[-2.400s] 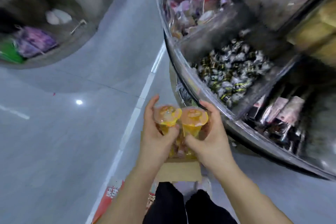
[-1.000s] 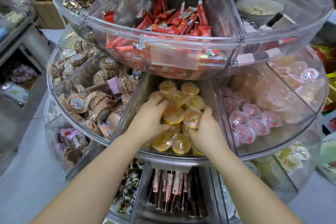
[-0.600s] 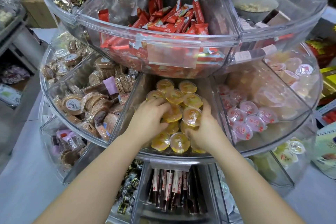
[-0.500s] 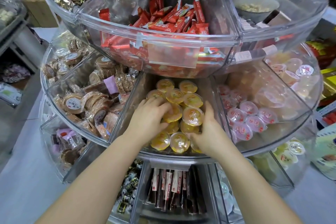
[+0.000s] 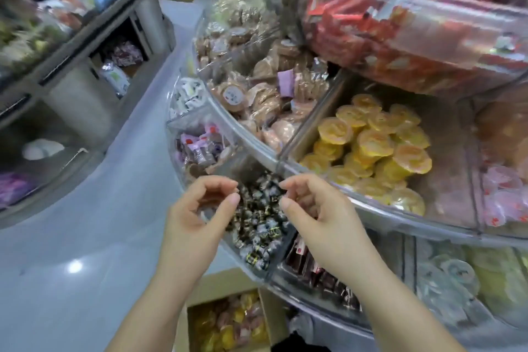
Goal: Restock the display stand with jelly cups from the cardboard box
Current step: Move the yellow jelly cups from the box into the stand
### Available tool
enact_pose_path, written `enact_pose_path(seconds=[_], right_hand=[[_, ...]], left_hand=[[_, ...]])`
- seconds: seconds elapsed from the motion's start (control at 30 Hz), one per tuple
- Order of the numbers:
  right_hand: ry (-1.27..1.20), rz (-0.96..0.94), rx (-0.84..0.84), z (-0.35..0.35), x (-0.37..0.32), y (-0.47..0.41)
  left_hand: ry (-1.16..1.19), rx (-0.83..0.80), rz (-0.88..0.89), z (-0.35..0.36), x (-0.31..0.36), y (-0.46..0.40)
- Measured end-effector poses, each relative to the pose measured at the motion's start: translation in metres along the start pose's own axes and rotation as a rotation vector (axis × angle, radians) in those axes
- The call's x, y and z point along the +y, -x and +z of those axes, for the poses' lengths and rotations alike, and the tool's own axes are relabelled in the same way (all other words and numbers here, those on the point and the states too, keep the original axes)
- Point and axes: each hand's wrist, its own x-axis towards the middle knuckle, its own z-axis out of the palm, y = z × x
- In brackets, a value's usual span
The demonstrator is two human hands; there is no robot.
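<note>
Nearest, at the bottom of the view, the cardboard box (image 5: 228, 320) sits open on the floor (image 5: 85, 251) beneath the forearms, with yellow and pinkish jelly cups inside, blurred. Above it both hands hang in the air with nothing in them. The left hand (image 5: 197, 217) has its fingers loosely curled, thumb and forefinger close but apart; the right hand (image 5: 320, 211) is the same, fingers relaxed and bent, grasping nothing. They face each other, apart, in front of the lower tier of the display stand (image 5: 371, 211).

Just behind the hands, a lower compartment holds small dark wrapped candies (image 5: 260, 223), with dark red packets (image 5: 314, 266) in the compartment to the right. On the middle tier, beyond the right hand, the yellow jelly cups (image 5: 374, 146) lie piled in their clear compartment, lids mostly up, some tilted. To the right of them, across a clear divider, are pink cups (image 5: 505, 194). To the left, the neighbouring compartment is full of round brown wrapped biscuits (image 5: 257, 94). The top tier above holds red wrapped bars (image 5: 371, 23).

Far left, across the aisle, another shelf unit (image 5: 57, 51) carries blurred packets.
</note>
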Motion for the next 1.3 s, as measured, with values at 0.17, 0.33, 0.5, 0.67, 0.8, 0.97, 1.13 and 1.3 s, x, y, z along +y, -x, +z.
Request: enact_pose_path(seconds=[0.17,0.33,0.5,0.67,0.8,0.97,1.13,1.3], right_hand=[[-0.049,0.084,-0.292,0.114,0.05,0.029],[0.169,0.322,-0.649,0.222,0.182,0.061],[0.447,0.469,-0.846,0.299,0.341,0.077],[0.784,0.375,-0.913,0.365,0.493,0.059],[1.085,-0.121,-0.917,0.415,0.581,0.034],[1.213,-0.328,-1.001,0.456,0.64,0.015],[1.103,-0.313,-0.904,0.458,0.644,0.019],[0.497,0.192,-0.52,0.418,0.583,0.047]], left_hand=[[-0.073,0.116,-0.395,-0.078,-0.106,0.099],[-0.136,0.012,-0.764,-0.092,-0.242,0.194],[-0.249,-0.148,-1.001,-0.055,-0.388,0.256],[-0.396,-0.265,-1.031,-0.011,-0.537,0.273],[-0.623,-0.354,-0.811,0.009,-0.633,0.268],[-0.999,-0.4,-0.723,0.028,-0.698,0.258],[-1.315,-0.562,-0.482,0.028,-0.696,0.251],[-0.635,-0.008,-0.63,0.01,-0.628,0.248]])
